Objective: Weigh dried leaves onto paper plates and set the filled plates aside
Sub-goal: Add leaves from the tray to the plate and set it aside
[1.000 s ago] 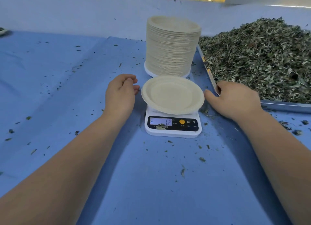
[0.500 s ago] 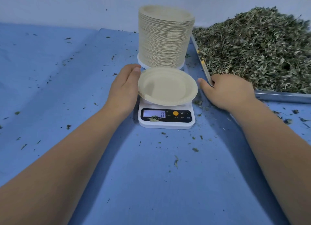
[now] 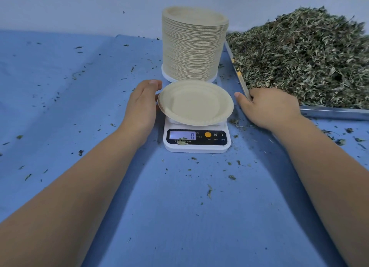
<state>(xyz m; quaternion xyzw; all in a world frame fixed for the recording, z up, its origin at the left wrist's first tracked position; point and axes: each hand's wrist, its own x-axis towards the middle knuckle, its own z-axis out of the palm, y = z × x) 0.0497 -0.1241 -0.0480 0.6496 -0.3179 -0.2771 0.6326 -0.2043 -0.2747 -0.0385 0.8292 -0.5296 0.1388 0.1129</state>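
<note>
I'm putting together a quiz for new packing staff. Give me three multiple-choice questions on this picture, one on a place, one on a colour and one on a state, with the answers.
1. Where does the stack of plates stand?
A) in front of the scale
B) behind the scale
C) on top of the scale

2. What colour is the scale's round button?
A) green
B) red
C) orange

3. How is the single plate over the scale?
A) empty
B) heaped full
C) folded in half

Answers:
1 B: the stack of plates rises on the far side of the scale.
2 C: the round button beside the letters M and T is orange.
3 A: the single plate shows a bare, flat face with nothing on it.
</note>
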